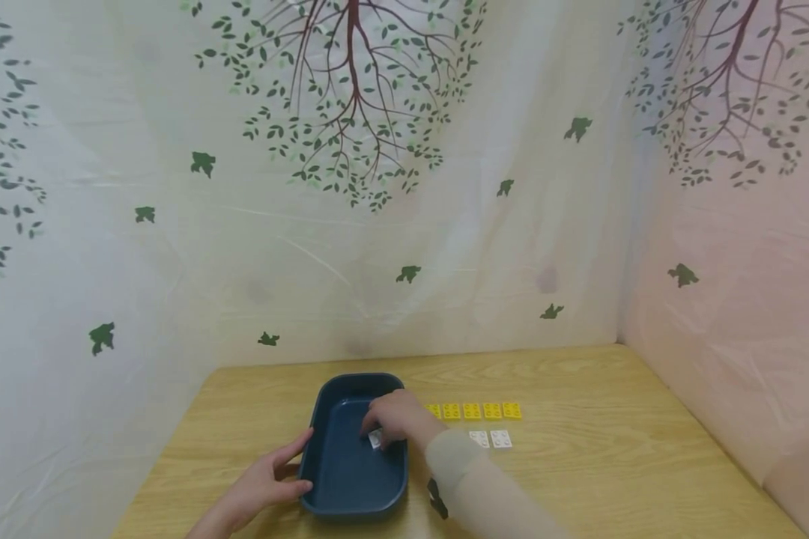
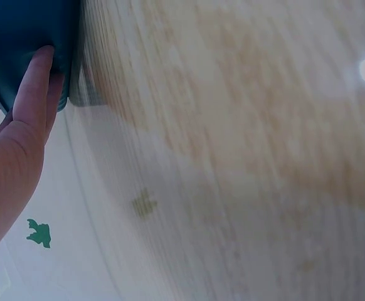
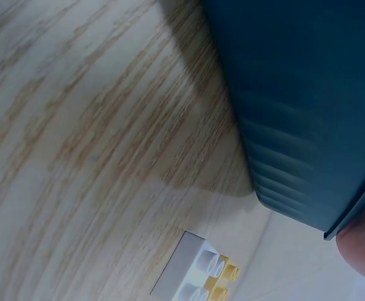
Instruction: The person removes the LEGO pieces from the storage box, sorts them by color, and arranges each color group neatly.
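A dark blue rectangular tray (image 1: 353,490) with raised walls and rounded corners sits on the table. My left hand (image 1: 263,483) lies along its left side, its extended fingers and thumb touching the outer wall; in the left wrist view these fingers (image 2: 33,94) press flat against the blue side. Reaching over the right rim, my right hand (image 1: 398,415) pinches a white toy building brick (image 1: 375,439) inside the tray. Only a bit of that hand (image 3: 361,248) shows at the rim in the right wrist view, where the pinched brick is hidden.
Right of the tray, several yellow bricks (image 1: 472,411) form a row on the wooden table (image 1: 613,449). Nearer me, white bricks (image 1: 501,439) make another row, partly covered by my right arm. A leaf-patterned curtain (image 1: 350,299) hangs behind the table and along both sides.
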### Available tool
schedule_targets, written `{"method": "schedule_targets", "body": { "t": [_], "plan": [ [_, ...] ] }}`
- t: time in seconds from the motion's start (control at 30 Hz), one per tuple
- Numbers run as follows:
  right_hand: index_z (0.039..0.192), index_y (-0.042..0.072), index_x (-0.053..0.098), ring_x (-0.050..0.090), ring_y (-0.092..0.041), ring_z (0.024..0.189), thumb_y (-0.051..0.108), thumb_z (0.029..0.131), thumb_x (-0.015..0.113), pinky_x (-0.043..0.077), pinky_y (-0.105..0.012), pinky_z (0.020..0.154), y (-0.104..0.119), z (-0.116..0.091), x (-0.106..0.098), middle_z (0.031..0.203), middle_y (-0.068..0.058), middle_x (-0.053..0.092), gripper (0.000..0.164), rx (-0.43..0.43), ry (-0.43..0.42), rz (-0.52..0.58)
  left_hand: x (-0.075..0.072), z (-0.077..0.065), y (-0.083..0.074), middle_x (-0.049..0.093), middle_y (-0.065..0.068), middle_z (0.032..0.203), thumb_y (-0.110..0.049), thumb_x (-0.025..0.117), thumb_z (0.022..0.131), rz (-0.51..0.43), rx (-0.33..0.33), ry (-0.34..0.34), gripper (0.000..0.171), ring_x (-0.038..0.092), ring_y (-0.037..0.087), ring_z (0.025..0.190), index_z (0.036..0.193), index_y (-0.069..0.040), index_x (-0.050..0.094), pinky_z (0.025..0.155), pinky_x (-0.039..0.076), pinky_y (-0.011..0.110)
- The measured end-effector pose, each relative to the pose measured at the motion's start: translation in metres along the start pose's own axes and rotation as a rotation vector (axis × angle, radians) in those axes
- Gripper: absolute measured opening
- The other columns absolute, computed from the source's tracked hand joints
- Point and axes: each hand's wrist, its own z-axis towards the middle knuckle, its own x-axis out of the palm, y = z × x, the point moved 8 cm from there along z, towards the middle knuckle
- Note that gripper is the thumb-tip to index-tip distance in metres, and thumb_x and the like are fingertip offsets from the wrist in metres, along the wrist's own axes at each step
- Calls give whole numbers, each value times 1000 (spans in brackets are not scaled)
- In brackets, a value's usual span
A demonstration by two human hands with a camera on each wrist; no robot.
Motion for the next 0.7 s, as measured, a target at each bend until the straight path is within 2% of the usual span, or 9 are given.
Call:
{"method": "schedule_targets", "body": {
  "t": [0.13,0.3,0.5,0.7],
  "plan": [
    [105,42,75,57,2,88,29,75,87,43,-25,83,1,1,1,97,23,65,35,-6,1,-2,0,0,1,17,33,157,-14,68,94,-12,8,4,80,45,52,128,157,-6,20,95,51,42],
    [107,41,75,56,3,90,31,77,86,43,-22,83,1,1,0,99,23,66,33,-51,-42,32,0,0,1,16,33,157,-13,68,94,-25,24,7,80,45,52,128,157,-5,20,93,53,36],
    [111,36,76,55,4,90,28,79,84,42,-16,79,-2,-2,-7,101,21,65,34,-138,-120,135,-1,1,3,19,33,156,-13,70,93,-19,28,-10,80,47,51,127,157,-6,22,93,53,36],
    [116,31,75,56,3,97,22,82,82,43,-16,86,-4,-5,-11,107,19,66,36,-174,-127,249,-1,3,2,19,34,156,-14,69,93,-12,22,-5,80,47,51,126,157,-6,22,94,52,40]
  ]
}}
